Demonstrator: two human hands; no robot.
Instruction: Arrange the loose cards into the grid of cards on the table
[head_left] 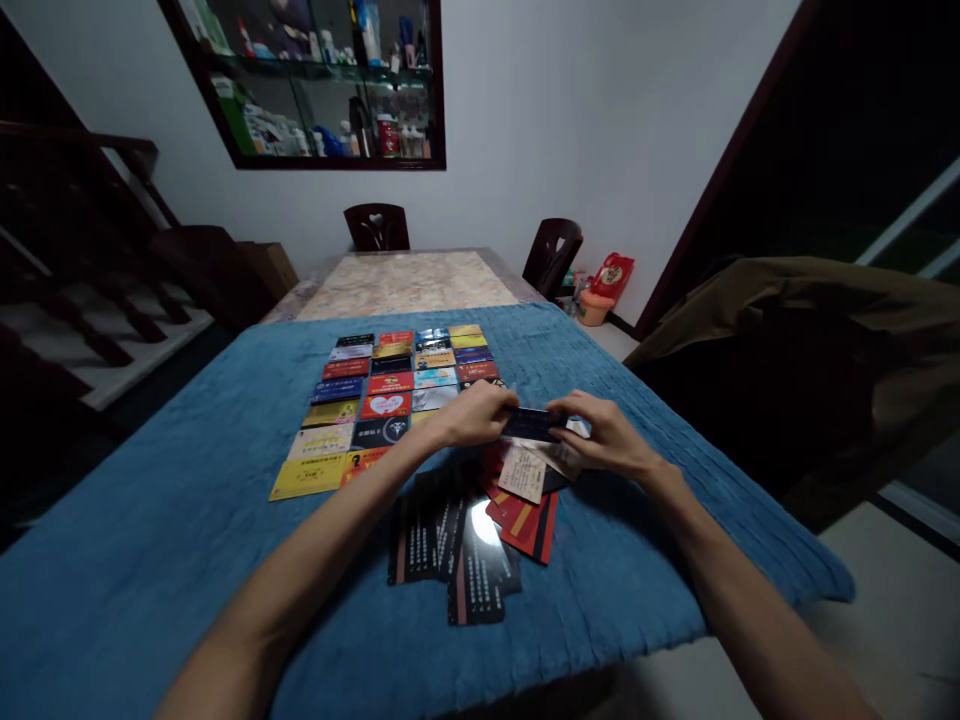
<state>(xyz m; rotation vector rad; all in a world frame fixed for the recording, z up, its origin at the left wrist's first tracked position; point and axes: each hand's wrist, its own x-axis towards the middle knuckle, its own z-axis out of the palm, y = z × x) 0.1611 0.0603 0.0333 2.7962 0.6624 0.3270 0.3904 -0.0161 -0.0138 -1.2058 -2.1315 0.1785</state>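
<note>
A dark plastic card [531,424] is pinched at its two ends, by my left hand [480,412] on one side and my right hand [598,432] on the other. Under and around it lies a loose heap with red cards [534,525], a beige printed card [522,474] and black cards [480,570] with white text and a stripe. One black card reflects a bright glare. Beyond my left forearm, several cards in different colours are laid out in columns, among them a red card with a white heart [386,406] and a yellow card [309,476].
A blue cloth [187,480] covers the near part of the table, and the patterned tabletop [412,280] shows behind it. Chairs [377,227] stand at the far end. To the right is a brown draped cover [810,310]; a red bag [612,275] sits by the wall.
</note>
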